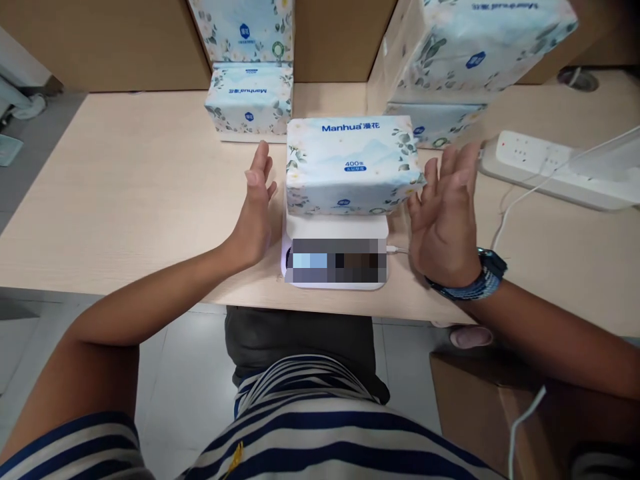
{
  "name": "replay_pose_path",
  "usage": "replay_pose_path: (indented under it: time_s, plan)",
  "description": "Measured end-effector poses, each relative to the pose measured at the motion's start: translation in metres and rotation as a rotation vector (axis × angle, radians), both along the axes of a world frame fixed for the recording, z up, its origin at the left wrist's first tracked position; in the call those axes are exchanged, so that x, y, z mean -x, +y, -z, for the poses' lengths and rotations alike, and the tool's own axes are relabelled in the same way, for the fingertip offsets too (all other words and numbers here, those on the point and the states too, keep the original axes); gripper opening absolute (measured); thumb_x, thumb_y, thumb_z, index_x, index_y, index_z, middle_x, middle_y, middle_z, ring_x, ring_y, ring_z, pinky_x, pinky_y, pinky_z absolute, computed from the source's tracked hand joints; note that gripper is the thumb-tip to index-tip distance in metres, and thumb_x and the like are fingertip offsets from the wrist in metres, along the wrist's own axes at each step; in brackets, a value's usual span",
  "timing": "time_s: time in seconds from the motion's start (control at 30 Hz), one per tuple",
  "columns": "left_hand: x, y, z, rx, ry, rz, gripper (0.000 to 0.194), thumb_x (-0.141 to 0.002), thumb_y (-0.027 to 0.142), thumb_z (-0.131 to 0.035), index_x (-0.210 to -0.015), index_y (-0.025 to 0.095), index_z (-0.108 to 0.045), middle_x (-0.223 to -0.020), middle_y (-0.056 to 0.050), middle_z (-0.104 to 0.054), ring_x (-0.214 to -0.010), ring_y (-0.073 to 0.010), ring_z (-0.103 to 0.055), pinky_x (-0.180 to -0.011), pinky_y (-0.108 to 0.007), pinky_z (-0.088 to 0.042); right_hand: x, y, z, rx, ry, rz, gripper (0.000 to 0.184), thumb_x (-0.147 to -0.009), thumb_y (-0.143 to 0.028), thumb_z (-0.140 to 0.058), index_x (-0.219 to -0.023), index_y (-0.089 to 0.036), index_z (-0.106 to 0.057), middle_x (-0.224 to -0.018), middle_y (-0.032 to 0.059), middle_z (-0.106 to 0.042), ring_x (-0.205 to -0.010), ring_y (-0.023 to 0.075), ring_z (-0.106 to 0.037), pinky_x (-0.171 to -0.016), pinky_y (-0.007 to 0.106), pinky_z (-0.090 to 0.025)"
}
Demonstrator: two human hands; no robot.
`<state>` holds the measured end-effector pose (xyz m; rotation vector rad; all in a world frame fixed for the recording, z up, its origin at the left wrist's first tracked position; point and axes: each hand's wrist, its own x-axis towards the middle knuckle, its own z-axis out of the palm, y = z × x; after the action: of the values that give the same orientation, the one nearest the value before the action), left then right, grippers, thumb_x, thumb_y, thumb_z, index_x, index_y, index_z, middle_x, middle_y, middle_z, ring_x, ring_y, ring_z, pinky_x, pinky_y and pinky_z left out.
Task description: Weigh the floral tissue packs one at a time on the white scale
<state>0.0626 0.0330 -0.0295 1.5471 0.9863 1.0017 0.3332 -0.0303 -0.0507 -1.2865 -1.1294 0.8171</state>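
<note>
A pack of tissues (350, 160), white and pale blue with printed flowers and leaves, rests on a white kitchen scale (335, 229) near the table's front edge. The scale's display is blurred out by pixels. To the left of the pack, my left hand (255, 217) is held upright with fingers stretched, apart from it. My right hand (447, 217), with a dark watch on the wrist, is raised at the pack's right side, palm turned inward and fingers spread. Its fingertips are close to the pack's right corner; whether they touch it I cannot tell. Neither hand holds anything.
More tissue packs (250, 100) are stacked at the back left, and another stack (465, 60) stands at the back right. A white power strip (545, 163) lies on the right, with a thin cable (510, 208) nearby. Brown cardboard (330, 43) stands behind the wooden table (150, 193).
</note>
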Motion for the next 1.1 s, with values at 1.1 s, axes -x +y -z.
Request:
replay_pose_path:
  time_s: [1.1]
  plan:
    - [0.003, -0.012, 0.003, -0.068, -0.036, -0.014, 0.09, -0.098, 0.092, -0.013, -0.176, 0.047, -0.012, -0.191, 0.009, -0.004, -0.179, -0.031, 0.004, -0.146, -0.054, -0.009, -0.006, -0.001, 0.001, -0.034, -0.024, -0.007, 0.078, -0.103, -0.083, -0.034, -0.174, -0.058, -0.013, -0.19, -0.0146, -0.006, -0.177, 0.0171, -0.003, -0.145, 0.054, -0.015]
